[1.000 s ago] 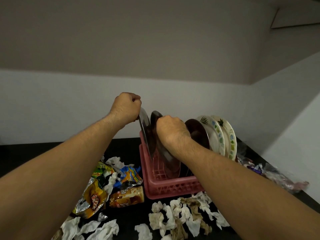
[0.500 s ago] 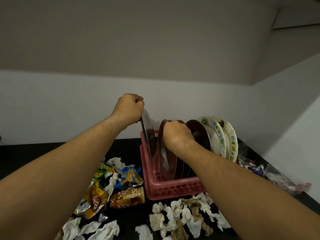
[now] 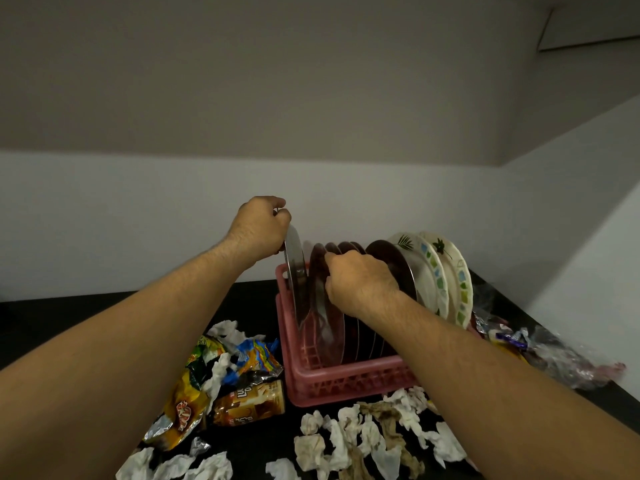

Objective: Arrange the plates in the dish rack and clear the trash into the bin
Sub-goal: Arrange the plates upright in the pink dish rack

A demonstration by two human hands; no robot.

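Pushed rightward in the pink dish rack, one steel plate is gripped by the right hand, while the leftmost steel plate is held edge-on, rim-pinched, beneath the left hand.

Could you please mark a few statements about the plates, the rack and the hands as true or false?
1. The left hand grips the top rim of a shiny steel plate at the left end of the pink plastic dish rack. True.
2. The right hand lies flat on the black counter. False: it holds a second steel plate standing in the rack.
3. Two white patterned plates stand at the rack's right end. True.
4. Crumpled white tissues lie inside the rack. False: they lie on the counter before it.
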